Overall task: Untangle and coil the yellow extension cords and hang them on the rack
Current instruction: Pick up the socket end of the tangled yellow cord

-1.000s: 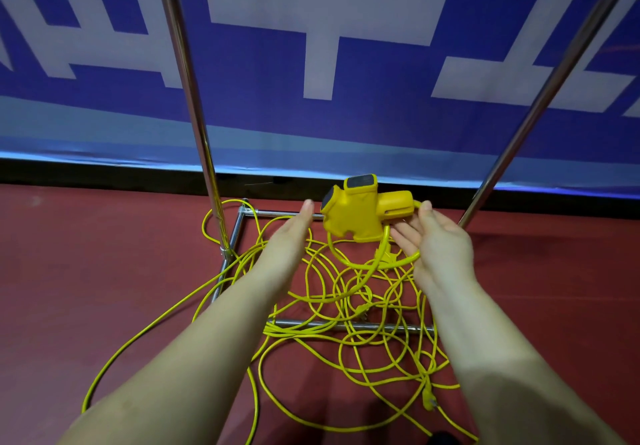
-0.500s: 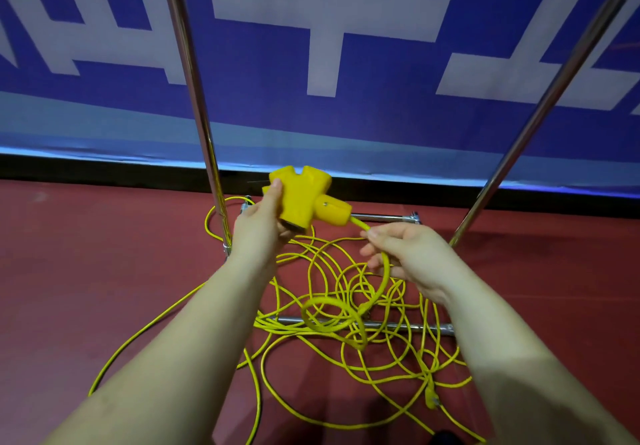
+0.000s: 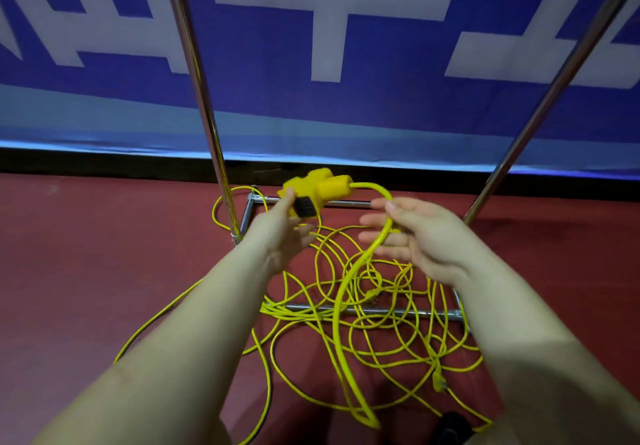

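- My left hand [image 3: 284, 233] grips the yellow socket block [image 3: 313, 190], thumb up its near side, one dark outlet face turned toward me. I hold it lifted, just in front of the rack's [image 3: 204, 105] left upright pole.
- My right hand [image 3: 415, 233] is spread, fingers straight. The thick cord [image 3: 346, 292] leaving the block arcs over and lies across those fingers; I cannot tell whether the thumb pins it.
- From that hand the thick cord drops toward me and curls back on the floor, nearer me than the rack's base.
- Thin yellow cords [image 3: 381, 313] lie in a loose tangle over and around the near base bar [image 3: 374, 310] of the rack. One strand trails off left of the base; a small plug [image 3: 439, 380] lies on the near right side of the heap.
- Progress, my judgement: barely started. One end is in hand, no neat loops formed, nothing hangs on any part of the rack I can see. Its top is out of frame.
- Left to do: free each cord from the heap, coil them, hang them.
- Writing: large white block characters on the blue banner [image 3: 381, 105] behind the rack, cropped, not readable. No brand or label legible on the block or cords.
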The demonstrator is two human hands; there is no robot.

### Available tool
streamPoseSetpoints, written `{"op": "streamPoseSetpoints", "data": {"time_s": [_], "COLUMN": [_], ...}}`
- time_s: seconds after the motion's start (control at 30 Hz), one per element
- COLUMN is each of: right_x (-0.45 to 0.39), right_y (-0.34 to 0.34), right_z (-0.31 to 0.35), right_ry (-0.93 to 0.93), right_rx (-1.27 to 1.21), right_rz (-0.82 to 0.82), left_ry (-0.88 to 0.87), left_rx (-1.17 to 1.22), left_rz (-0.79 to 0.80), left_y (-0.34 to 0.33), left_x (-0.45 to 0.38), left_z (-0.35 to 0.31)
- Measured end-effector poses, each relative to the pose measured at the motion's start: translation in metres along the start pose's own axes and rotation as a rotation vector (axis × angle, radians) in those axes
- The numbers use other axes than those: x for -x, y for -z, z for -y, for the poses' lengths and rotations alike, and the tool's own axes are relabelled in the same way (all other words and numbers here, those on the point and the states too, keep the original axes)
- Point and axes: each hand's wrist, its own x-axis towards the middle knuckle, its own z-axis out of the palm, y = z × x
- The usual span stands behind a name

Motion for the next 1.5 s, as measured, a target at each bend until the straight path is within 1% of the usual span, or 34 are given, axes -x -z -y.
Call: {"op": "streamPoseSetpoints", "data": {"time_s": [0.1,0.17,0.2,0.27,0.33,0.5,0.53,0.6,0.67,0.73,0.87,0.93,1.0,1.07,1.13,1.2,1.27,1.33,1.4,1.43,1.5], "right_x": [-0.008,-0.015,-0.019,-0.025,-0.029,-0.027,-0.026,-0.024,-0.021,-0.019,-0.012,-0.008,-0.006,-0.009,-0.011,-0.011,-0.01,-0.01,-0.011,-0.013,-0.016], "right_y": [0.004,0.007,0.011,0.022,0.033,0.046,0.046,0.041,0.033,0.026,0.011,0.004,-0.003,-0.009,-0.014,-0.018,-0.021,-0.024,-0.026,-0.026,-0.019], "right_z": [-0.002,-0.006,-0.009,-0.014,-0.014,-0.01,-0.011,-0.014,-0.018,-0.023,-0.035,-0.044,-0.052,-0.054,-0.049,-0.042,-0.037,-0.034,-0.031,-0.028,-0.024], "right_ry": [0.016,-0.01,-0.025,-0.044,-0.054,-0.002,-0.004,-0.038,-0.118,-0.225,-0.369,-0.387,-0.306,-0.189,-0.133,-0.076,-0.021,0.05,0.141,0.181,0.217], "right_rx": [-0.149,-0.199,-0.218,-0.264,-0.318,-0.389,-0.383,-0.339,-0.212,-0.006,0.422,0.595,0.695,0.647,0.538,0.482,0.411,0.347,0.261,0.198,0.065], "right_rz": [-0.127,-0.222,-0.272,-0.377,-0.449,-0.504,-0.493,-0.434,-0.309,-0.134,0.156,0.265,0.342,0.341,0.297,0.268,0.265,0.253,0.194,0.147,0.018], "left_ry": [0.15,0.275,0.327,0.357,0.308,0.169,0.142,0.082,0.037,0.016,0.067,0.092,0.102,0.087,0.066,0.061,0.055,0.031,0.012,0.002,-0.041], "left_rx": [-0.335,-0.508,-0.55,-0.626,-0.639,-0.767,-0.739,-0.609,-0.456,-0.359,-0.305,-0.218,-0.133,-0.054,0.038,0.105,0.112,0.047,-0.056,-0.144,-0.424], "left_rz": [0.155,0.32,0.414,0.565,0.61,0.598,0.593,0.558,0.504,0.439,0.265,0.196,0.177,0.183,0.179,0.184,0.212,0.262,0.335,0.378,0.423], "left_y": [-0.011,-0.017,-0.019,-0.022,-0.02,-0.012,-0.012,-0.015,-0.018,-0.018,-0.01,-0.007,-0.006,-0.005,-0.005,-0.005,-0.005,-0.006,-0.006,-0.006,-0.007], "left_x": [0.005,0.011,0.015,0.022,0.023,0.026,0.026,0.025,0.024,0.021,0.01,0.004,0.001,0.002,0.003,0.005,0.006,0.007,0.005,0.003,0.005], "left_z": [0.023,0.032,0.036,0.039,0.04,0.037,0.036,0.032,0.025,0.02,0.024,0.024,0.02,0.015,0.01,0.004,0.001,0.001,0.003,0.006,0.012]}}
